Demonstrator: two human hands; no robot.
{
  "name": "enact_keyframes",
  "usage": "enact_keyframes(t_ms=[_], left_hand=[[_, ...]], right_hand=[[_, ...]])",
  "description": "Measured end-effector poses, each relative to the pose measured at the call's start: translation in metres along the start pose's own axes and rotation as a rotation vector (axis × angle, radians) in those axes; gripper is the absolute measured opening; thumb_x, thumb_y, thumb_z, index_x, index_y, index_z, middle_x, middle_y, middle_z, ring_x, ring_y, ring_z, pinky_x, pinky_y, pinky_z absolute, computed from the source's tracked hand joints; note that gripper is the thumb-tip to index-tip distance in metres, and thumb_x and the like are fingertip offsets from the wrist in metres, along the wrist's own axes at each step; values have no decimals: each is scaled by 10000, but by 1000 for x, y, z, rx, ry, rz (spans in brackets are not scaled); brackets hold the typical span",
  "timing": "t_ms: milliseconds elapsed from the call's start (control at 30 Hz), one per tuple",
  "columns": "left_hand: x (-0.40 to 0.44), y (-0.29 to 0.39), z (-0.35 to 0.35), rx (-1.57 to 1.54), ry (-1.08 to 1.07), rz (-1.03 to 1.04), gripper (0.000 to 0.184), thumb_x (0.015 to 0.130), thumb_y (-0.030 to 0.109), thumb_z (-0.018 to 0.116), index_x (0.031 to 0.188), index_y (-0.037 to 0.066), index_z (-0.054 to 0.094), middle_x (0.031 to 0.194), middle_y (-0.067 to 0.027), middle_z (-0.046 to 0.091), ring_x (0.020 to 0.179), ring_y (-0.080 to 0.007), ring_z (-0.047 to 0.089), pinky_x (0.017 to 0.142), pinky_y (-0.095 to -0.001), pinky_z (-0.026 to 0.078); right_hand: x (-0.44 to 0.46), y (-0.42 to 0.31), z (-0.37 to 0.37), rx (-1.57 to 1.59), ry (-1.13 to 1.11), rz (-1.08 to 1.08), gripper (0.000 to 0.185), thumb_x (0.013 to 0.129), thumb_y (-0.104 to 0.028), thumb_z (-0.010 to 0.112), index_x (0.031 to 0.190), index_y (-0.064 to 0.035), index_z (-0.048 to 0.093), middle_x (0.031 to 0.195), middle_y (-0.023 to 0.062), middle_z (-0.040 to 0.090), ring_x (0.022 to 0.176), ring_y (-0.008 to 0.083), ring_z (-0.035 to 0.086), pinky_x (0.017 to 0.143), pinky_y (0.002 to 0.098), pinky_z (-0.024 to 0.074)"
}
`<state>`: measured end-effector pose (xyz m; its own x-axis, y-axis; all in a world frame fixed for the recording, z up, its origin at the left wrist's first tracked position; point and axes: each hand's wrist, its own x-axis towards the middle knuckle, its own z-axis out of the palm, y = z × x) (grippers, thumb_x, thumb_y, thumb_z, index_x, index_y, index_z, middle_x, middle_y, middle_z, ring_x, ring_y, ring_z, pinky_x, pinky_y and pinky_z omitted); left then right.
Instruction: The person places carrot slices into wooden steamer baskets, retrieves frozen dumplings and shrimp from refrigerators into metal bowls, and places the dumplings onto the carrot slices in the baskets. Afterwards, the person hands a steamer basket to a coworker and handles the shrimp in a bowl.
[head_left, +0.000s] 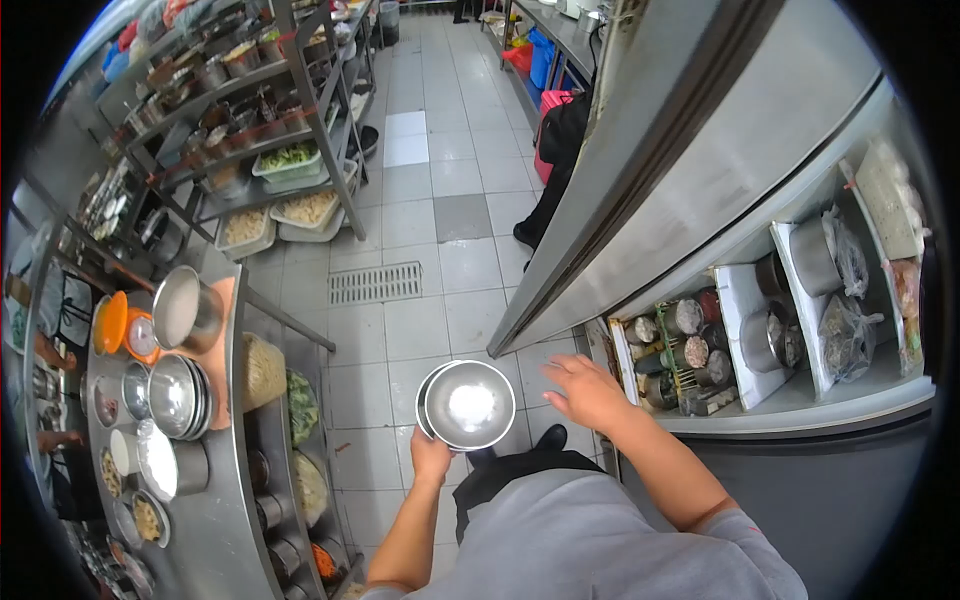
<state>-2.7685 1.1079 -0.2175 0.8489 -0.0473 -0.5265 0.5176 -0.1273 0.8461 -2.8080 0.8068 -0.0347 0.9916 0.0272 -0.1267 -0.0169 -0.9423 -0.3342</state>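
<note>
The nested metal bowls [469, 404] were above the floor [410, 332], their edge held in the left hand's [431, 458] fingers – probably light, stiff and slippery, best taken by the rim – while the right hand [582, 388] had its fingers spread, empty

Slotted floor drain [376, 284] in pale tiles [405, 340], steel rack [320, 120] holding food tubs [290, 174], blue bag [541, 58] beside red bag [518, 58]

Bright, fisheye-bent view
Glare spots the steel bowl [470, 404]; beyond it, floor tiles [472, 268] look pale; far around it, edges curve into black.
</note>
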Motion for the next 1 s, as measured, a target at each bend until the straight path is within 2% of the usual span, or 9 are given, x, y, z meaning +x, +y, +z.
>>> enact_keyframes(t_ms=[367,567,633,733,767,833,867,933,1000], left_hand=[[-34,33,19,-68,-72,-7,215,991,32,599,1201,0,634,889,-100,729,625,-138,671,474,-272,499],[-35,41,28,21,-180,-14,306,967,57,660,1258,-20,605,999,-146,736,743,-200,732,539,-299,581],[-50,61,42,31,-122,-45,352,960,72,681,1294,-8,605,1066,-156,731,807,-228,750,597,-326,627],[-56,57,57,-124,-252,-15,371,958,99,684,1306,0,602,1073,-147,722,812,-234,749,596,-342,633],[-58,61,65,-146,-262,-15,347,963,109,676,1284,-5,608,1039,-140,722,772,-221,742,569,-330,618],[-54,44,70,-190,-242,-13,262,974,85,647,1224,13,613,966,-104,711,666,-173,696,473,-276,522],[-51,40,71,-178,-280,-9,262,974,85,647,1224,13,613,966,-104,711,666,-173,696,473,-276,522],[-44,35,70,-117,-324,-36,182,976,34,610,1158,29,611,860,-69,686,561,-138,631,417,-246,414],[-52,46,76,-114,-322,-38,168,976,30,599,1144,34,610,825,-63,677,533,-135,615,408,-244,400]], right_hand=[[38,-75,-104,-1,384,-390,307,911,-260,764,1177,-111,732,1488,121,554,1470,348,438,1196,530,386],[53,-107,-164,-100,585,-574,272,896,-226,730,1117,-67,740,1519,138,539,1505,344,402,1238,539,330],[65,-102,-169,-453,650,-487,302,910,-202,679,1159,-46,753,1551,173,519,1510,363,402,1245,550,307],[90,-77,-154,-829,787,-312,420,930,-228,581,1203,48,739,1581,227,487,1538,410,342,1294,591,160],[88,-74,-155,-1121,756,-254,458,938,-251,562,1221,66,734,1575,240,494,1544,427,323,1305,604,105],[94,-69,-141,-1335,523,-190,483,964,-315,524,1267,-13,748,1546,200,546,1547,439,304,1293,644,-17],[87,-65,-143,-1352,514,-150,483,964,-315,524,1267,-13,748,1546,200,546,1547,439,304,1293,644,-17],[83,-64,-145,-1307,351,-295,457,964,-358,527,1244,-98,778,1508,165,593,1546,437,308,1272,673,-79],[82,-57,-141,-1334,360,-294,444,970,-382,530,1257,-146,775,1533,146,573,1559,413,287,1253,695,-110]])
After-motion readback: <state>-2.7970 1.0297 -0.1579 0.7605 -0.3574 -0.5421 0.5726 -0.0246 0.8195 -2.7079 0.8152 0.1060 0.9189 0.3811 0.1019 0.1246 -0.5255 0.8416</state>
